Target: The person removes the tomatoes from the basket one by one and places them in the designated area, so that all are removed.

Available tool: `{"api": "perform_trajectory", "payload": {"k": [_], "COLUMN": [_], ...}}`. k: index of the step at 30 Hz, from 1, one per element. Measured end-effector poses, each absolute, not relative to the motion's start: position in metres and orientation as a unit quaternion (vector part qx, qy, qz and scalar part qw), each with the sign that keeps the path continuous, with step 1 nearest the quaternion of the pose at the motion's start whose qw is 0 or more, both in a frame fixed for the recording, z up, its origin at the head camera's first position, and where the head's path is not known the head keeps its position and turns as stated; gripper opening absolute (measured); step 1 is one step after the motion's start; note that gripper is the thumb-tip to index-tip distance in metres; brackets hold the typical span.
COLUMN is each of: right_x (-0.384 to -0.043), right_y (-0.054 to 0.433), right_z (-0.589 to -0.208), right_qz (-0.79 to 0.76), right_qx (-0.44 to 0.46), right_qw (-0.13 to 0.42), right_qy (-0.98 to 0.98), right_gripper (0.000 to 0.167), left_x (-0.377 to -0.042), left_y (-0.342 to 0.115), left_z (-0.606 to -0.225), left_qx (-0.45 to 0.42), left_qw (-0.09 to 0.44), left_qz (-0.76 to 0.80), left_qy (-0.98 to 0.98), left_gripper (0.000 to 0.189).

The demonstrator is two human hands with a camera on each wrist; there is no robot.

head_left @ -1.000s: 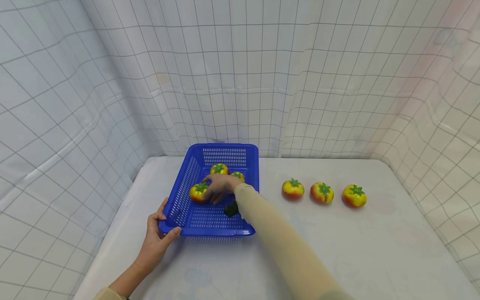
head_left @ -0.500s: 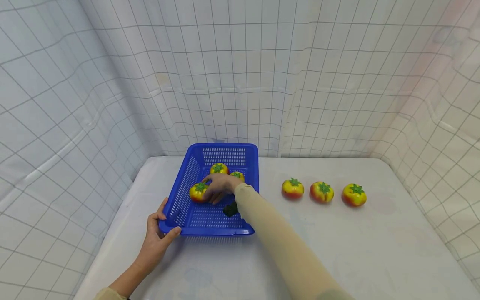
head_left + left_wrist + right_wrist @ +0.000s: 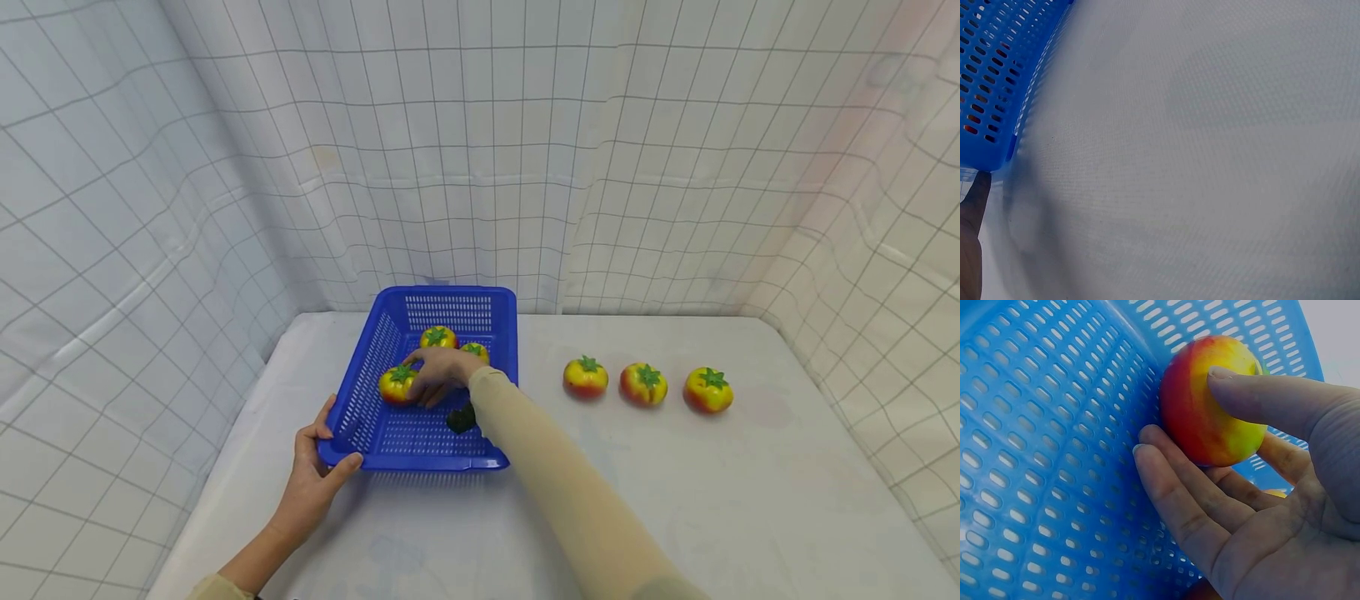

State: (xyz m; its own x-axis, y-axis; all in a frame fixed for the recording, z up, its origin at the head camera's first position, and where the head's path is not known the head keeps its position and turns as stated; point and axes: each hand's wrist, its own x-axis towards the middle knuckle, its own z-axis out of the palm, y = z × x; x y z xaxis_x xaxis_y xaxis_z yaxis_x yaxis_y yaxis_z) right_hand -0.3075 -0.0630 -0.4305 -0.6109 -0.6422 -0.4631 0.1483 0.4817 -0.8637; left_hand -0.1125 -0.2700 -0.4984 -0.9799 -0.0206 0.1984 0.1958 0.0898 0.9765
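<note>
Low in the blue plastic basket, my right hand holds a yellow-red tomato with a green leafy top. In the right wrist view, the thumb presses on the tomato and a finger passes behind it. Two other fingers extend beneath, beside the perforated wall. My left hand grips the basket's near left corner, with its thumb on the front rim and fingers at the left side. Behind the right hand lie another tomato and a partly hidden tomato.
Three tomatoes stand in a row to the right of the basket: a left one, a middle one and a right one. A white cloth covers the table. Grid-patterned curtains enclose the back and sides.
</note>
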Motion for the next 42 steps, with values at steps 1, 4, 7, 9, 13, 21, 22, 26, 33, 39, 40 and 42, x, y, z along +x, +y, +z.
{"api": "perform_trajectory", "payload": {"k": [1,4,7,9,13,21,22,26,33,39,40,42], "right_x": [-0.307,-0.305,-0.302,-0.302,-0.308,-0.310,-0.310,-0.312,-0.316,-0.319,-0.319,-0.320], "right_y": [-0.062,-0.061,-0.058,-0.056,-0.054,-0.042,-0.039,-0.028,-0.006,0.017,0.021,0.030], "right_z": [-0.430,-0.426,-0.419,-0.417,-0.421,-0.410,-0.408,-0.399,-0.389,-0.381,-0.379,-0.375], "right_qz": [-0.482,-0.480,-0.479,-0.478,-0.483,-0.493,-0.487,-0.481,-0.504,-0.523,-0.523,-0.524], "right_qx": [-0.163,-0.163,-0.168,-0.175,-0.185,-0.200,-0.208,-0.237,-0.240,-0.235,-0.237,-0.239], "right_qw": [0.409,0.406,0.407,0.407,0.408,0.400,0.394,0.382,0.376,0.369,0.365,0.359], "right_qy": [0.757,0.761,0.759,0.758,0.752,0.746,0.752,0.753,0.740,0.731,0.733,0.734], "right_gripper": [0.063,0.060,0.059,0.059,0.061,0.063,0.062,0.059,0.059,0.063,0.063,0.063], "left_x": [-0.113,-0.113,-0.113,-0.113,-0.112,-0.112,-0.112,-0.113,-0.115,-0.115,-0.115,-0.115], "left_y": [-0.270,-0.270,-0.270,-0.270,-0.270,-0.271,-0.272,-0.273,-0.275,-0.275,-0.275,-0.275], "left_z": [-0.498,-0.498,-0.497,-0.497,-0.497,-0.498,-0.498,-0.498,-0.498,-0.499,-0.499,-0.499], "left_qx": [-0.060,-0.063,-0.066,-0.065,-0.066,-0.076,-0.078,-0.074,-0.074,-0.077,-0.076,-0.076], "left_qw": [0.081,0.083,0.086,0.086,0.085,0.090,0.092,0.090,0.079,0.080,0.081,0.083], "left_qz": [-0.672,-0.671,-0.670,-0.668,-0.670,-0.671,-0.671,-0.667,-0.665,-0.666,-0.666,-0.663], "left_qy": [-0.733,-0.734,-0.734,-0.736,-0.735,-0.732,-0.732,-0.736,-0.739,-0.737,-0.738,-0.740], "left_gripper": [0.043,0.043,0.043,0.043,0.042,0.042,0.042,0.042,0.043,0.042,0.042,0.042]}}
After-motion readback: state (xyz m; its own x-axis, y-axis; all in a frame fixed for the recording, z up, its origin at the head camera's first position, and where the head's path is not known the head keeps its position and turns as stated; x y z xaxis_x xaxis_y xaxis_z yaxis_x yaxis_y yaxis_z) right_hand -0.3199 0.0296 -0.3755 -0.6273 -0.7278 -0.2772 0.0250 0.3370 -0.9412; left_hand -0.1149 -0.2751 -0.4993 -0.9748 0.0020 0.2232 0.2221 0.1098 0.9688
